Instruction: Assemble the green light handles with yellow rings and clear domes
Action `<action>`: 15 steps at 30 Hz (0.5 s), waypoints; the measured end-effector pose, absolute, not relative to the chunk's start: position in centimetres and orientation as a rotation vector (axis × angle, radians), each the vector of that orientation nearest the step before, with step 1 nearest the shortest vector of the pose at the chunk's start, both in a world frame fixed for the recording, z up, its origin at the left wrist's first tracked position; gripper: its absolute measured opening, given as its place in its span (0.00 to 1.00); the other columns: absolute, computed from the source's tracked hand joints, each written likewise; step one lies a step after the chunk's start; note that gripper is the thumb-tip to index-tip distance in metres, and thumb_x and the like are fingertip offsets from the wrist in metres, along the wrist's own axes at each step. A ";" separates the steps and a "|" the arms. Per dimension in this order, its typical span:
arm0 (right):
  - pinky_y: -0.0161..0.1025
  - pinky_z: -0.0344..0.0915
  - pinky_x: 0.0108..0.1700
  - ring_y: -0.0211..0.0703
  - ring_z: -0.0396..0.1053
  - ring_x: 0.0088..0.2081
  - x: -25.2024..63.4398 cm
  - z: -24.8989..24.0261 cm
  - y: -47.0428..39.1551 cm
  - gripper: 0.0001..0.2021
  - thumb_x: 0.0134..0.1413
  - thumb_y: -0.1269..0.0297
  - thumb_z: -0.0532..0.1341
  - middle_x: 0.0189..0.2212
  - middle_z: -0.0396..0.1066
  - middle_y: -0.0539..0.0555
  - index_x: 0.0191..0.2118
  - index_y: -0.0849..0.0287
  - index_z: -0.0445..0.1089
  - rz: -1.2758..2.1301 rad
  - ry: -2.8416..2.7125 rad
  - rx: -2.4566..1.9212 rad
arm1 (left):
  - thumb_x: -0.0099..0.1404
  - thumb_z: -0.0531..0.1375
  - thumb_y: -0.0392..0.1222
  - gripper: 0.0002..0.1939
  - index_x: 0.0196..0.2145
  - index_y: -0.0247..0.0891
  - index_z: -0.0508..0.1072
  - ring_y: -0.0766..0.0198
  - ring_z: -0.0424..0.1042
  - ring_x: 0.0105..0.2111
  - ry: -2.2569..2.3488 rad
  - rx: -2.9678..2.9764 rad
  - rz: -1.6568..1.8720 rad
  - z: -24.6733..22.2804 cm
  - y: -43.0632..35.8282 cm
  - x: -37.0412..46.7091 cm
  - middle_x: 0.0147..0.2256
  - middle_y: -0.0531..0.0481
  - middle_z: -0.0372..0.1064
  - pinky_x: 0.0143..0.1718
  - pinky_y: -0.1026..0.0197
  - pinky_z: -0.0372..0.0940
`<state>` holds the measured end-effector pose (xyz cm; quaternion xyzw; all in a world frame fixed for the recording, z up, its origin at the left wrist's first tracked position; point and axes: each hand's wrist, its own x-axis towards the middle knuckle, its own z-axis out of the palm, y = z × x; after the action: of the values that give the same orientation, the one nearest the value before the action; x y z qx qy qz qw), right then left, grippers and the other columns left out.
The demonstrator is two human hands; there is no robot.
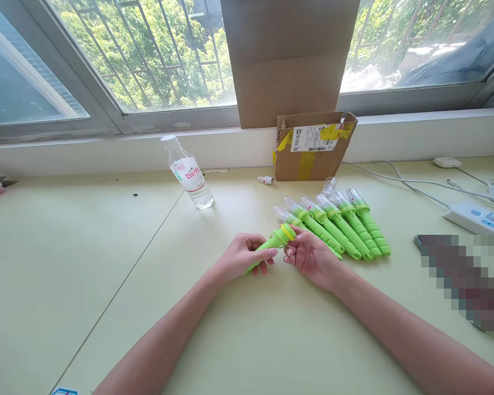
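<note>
My left hand point(247, 255) is closed round the ribbed lower part of a green plastic torch-like handle point(279, 237), which tilts up to the right. A yellow ring sits at its upper end, with no clear cover on it. My right hand point(308, 255) has its thumb and fingertips at that ringed end, the other fingers curled. Just beyond my right hand lie several similar green handles point(356, 233) in a slanted row, each topped with a clear cap. One loose clear cap point(329, 186) rests behind them.
An open cardboard box point(300, 164) stands by the window wall. A small white tube point(265, 180) lies beside it. A labelled water bottle point(191, 178) stands at left. On the right are a power strip point(473, 216), white cables point(415, 182) and a blurred dark object point(465, 280).
</note>
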<state>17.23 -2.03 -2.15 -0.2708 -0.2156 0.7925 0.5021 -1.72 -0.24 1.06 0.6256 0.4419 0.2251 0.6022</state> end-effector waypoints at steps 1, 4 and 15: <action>0.35 0.69 0.31 0.33 0.66 0.25 17.2 -2.2 -2.0 0.11 0.51 0.73 0.58 0.27 0.70 0.48 0.41 0.58 0.70 1.914 -0.524 -0.649 | 0.59 0.62 0.51 0.15 0.30 0.34 0.72 0.68 0.70 0.21 1.011 1.456 0.505 1.1 -0.2 -1.8 0.25 0.50 0.71 0.20 0.68 0.61; 0.35 0.69 0.31 0.33 0.66 0.25 17.3 -2.3 -2.0 0.11 0.51 0.73 0.58 0.28 0.70 0.48 0.41 0.58 0.70 1.912 -0.525 -0.641 | 0.62 0.59 0.51 0.16 0.28 0.33 0.73 0.69 0.69 0.21 0.967 1.487 0.469 1.2 -0.2 -1.9 0.22 0.51 0.70 0.23 0.68 0.62; 0.36 0.69 0.31 0.34 0.66 0.26 17.1 -2.4 -2.0 0.10 0.53 0.71 0.58 0.30 0.70 0.49 0.42 0.58 0.69 1.912 -0.549 -0.618 | 0.63 0.56 0.54 0.20 0.25 0.33 0.70 0.72 0.61 0.17 0.934 1.523 0.479 0.5 0.1 -2.1 0.19 0.53 0.64 0.19 0.68 0.57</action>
<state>17.15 -2.04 -2.44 -0.2562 -0.2277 0.7922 0.5048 -2.08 0.07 0.52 0.6576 0.4032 0.2067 0.6019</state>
